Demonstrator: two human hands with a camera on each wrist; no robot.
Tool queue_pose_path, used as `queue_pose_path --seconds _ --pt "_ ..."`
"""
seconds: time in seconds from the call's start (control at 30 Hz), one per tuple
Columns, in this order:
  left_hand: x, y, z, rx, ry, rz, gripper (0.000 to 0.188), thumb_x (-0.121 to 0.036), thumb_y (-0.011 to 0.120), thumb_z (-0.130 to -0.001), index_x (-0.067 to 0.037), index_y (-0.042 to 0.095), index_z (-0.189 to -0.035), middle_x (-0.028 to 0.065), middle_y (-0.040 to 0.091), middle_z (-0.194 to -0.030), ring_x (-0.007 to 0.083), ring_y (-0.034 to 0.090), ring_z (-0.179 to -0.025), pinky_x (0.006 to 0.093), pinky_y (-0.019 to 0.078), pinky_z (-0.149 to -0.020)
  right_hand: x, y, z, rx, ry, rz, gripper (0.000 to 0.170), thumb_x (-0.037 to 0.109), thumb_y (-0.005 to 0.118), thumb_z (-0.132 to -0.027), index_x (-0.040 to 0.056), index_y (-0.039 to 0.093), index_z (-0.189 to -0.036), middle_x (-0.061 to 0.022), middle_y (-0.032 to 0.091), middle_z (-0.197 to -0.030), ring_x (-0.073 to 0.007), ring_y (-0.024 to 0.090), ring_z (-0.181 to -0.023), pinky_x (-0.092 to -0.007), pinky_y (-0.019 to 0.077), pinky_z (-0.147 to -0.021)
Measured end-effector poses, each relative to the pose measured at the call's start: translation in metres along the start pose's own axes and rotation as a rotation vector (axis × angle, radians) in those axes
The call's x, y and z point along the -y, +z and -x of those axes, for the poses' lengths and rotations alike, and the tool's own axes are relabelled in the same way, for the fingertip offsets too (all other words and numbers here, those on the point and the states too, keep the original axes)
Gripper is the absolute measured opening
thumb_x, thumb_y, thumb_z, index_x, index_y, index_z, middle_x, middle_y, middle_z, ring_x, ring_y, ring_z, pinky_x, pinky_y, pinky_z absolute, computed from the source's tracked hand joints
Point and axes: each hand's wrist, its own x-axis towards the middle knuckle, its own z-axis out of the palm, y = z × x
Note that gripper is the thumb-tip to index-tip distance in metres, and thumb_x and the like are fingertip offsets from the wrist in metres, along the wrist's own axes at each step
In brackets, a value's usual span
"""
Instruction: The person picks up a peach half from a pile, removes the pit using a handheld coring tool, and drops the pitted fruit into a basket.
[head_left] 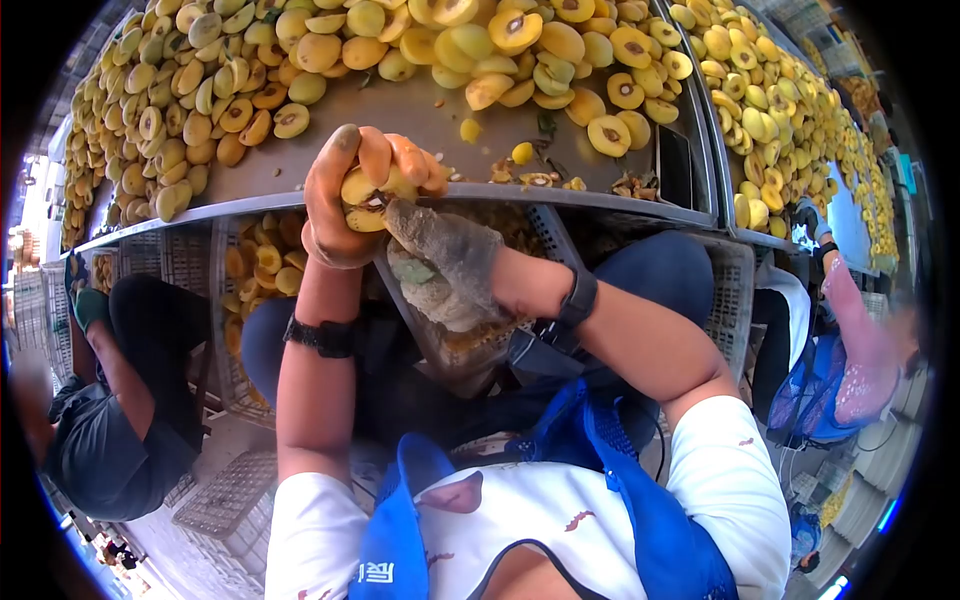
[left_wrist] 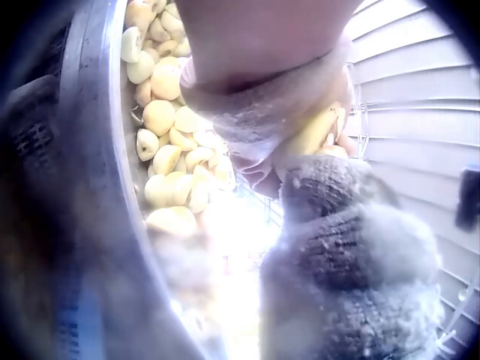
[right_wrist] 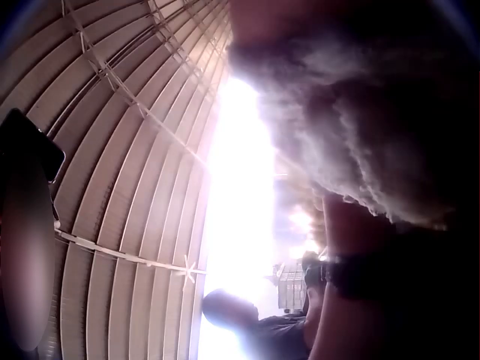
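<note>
In the head view my left hand point(head_left: 345, 200), in an orange glove, grips a cut yellow fruit point(head_left: 366, 200) with a brown pit cavity facing up. My right hand point(head_left: 445, 262), in a dirty grey-white glove, has its thumb against the fruit's lower right edge, the other fingers curled beneath. In the left wrist view the fruit point(left_wrist: 319, 133) lies between my left hand point(left_wrist: 262, 112) and the grey knitted fingers of my right hand point(left_wrist: 349, 262). The right wrist view shows my gloved right hand point(right_wrist: 337, 127), dark and blurred; the fruit is hidden there.
Halved yellow fruits point(head_left: 230, 90) cover much of the metal table point(head_left: 390, 115), whose raised edge runs before me. A dark phone-like slab point(head_left: 674, 165) lies at its right. Crates point(head_left: 250, 380) stand below, some holding fruit. Other people sit at left point(head_left: 120, 430) and right point(head_left: 840, 370).
</note>
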Motion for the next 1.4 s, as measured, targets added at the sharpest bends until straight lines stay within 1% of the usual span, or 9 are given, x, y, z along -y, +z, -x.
queue_pose_path --seconds 0.23,0.3,0.43,0.77,0.83,1.03,1.13,1.23,1.4 --pt "0.008 -0.020 -0.009 0.036 -0.263 -0.155 0.045 -0.038 0.033 -0.106 -0.001 0.057 -0.096 0.0163 0.063 -0.092 0.0295 0.060 -0.081 0.0388 0.0526 -0.078 -0.015 -0.030 -0.021 -0.014 -0.102 0.161 0.020 0.020 0.057 -0.103 0.0068 0.063 -0.118 0.0012 0.065 -0.100 -0.0075 0.061 -0.088 -0.0228 0.0525 -0.074" --pt "0.006 -0.022 -0.012 -0.012 -0.317 -0.144 0.047 -0.040 0.034 -0.106 -0.001 0.058 -0.096 0.0167 0.064 -0.093 0.0287 0.061 -0.082 0.0378 0.0526 -0.077 -0.017 -0.035 -0.039 0.064 -0.834 0.581 0.021 0.021 0.057 -0.103 0.0067 0.063 -0.118 0.0011 0.065 -0.100 -0.0072 0.061 -0.089 -0.0225 0.0524 -0.074" --pt "0.000 -0.022 -0.012 -0.083 -0.427 -0.150 0.049 -0.044 0.035 -0.105 -0.002 0.058 -0.095 0.0165 0.063 -0.091 0.0264 0.062 -0.081 0.0356 0.0524 -0.076 -0.002 -0.020 -0.010 -0.043 -0.059 0.013 0.029 0.030 0.057 -0.104 0.0070 0.062 -0.121 0.0004 0.066 -0.104 -0.0074 0.063 -0.086 -0.0234 0.0538 -0.072" --pt "0.008 -0.012 -0.003 -0.175 -0.295 0.120 0.045 -0.043 0.034 -0.105 -0.005 0.056 -0.095 0.0135 0.057 -0.085 0.0268 0.059 -0.075 0.0361 0.0512 -0.068 -0.013 -0.038 -0.013 0.265 0.080 -0.115 0.039 0.038 0.056 -0.104 0.0059 0.061 -0.126 -0.0004 0.068 -0.107 -0.0083 0.067 -0.090 -0.0236 0.0568 -0.075" --pt "0.009 -0.014 -0.004 -0.138 -0.270 0.109 0.043 -0.041 0.033 -0.105 -0.006 0.056 -0.095 0.0131 0.057 -0.085 0.0272 0.059 -0.075 0.0364 0.0509 -0.068 -0.014 -0.027 -0.018 0.333 0.246 -0.418 0.049 0.066 0.055 -0.094 0.0174 0.060 -0.087 0.0037 0.055 -0.066 -0.0067 0.049 -0.048 -0.0195 0.0366 -0.041" --pt "0.038 -0.042 -0.001 -0.107 -0.119 0.179 0.044 -0.038 0.036 -0.104 0.000 0.057 -0.100 0.0189 0.065 -0.091 0.0276 0.065 -0.075 0.0366 0.0548 -0.067 -0.039 -0.029 -0.033 0.263 0.252 -0.574 0.054 0.070 0.053 -0.093 0.0166 0.064 -0.091 0.0027 0.053 -0.060 -0.0095 0.045 -0.039 -0.0230 0.0361 -0.036" --pt "0.052 -0.057 0.006 -0.304 0.012 -0.348 0.041 -0.036 0.039 -0.104 0.000 0.058 -0.099 0.0172 0.067 -0.096 0.0302 0.067 -0.075 0.0375 0.0555 -0.068 -0.051 -0.036 -0.038 0.426 0.284 -0.707 0.052 0.068 0.055 -0.092 0.0170 0.065 -0.094 0.0027 0.054 -0.059 -0.0093 0.045 -0.038 -0.0236 0.0366 -0.035" --pt "0.025 -0.029 -0.003 -0.403 0.062 -0.020 0.037 -0.037 0.041 -0.104 -0.006 0.059 -0.095 0.0110 0.062 -0.091 0.0266 0.061 -0.081 0.0378 0.0510 -0.068 -0.053 -0.030 -0.036 0.815 0.279 -0.841 0.047 0.063 0.055 -0.095 0.0172 0.063 -0.089 0.0043 0.050 -0.057 -0.0087 0.043 -0.037 -0.0238 0.0358 -0.034" --pt "-0.040 -0.038 -0.023 -0.151 0.211 0.676 0.018 -0.022 0.053 -0.101 -0.013 0.063 -0.090 -0.0024 0.062 -0.082 0.0134 0.060 -0.076 0.0302 0.0510 -0.065 -0.059 -0.032 -0.014 0.582 0.313 -0.765 0.038 0.050 0.053 -0.101 0.0185 0.056 -0.080 0.0058 0.044 -0.055 -0.0075 0.039 -0.037 -0.0236 0.0332 -0.034"
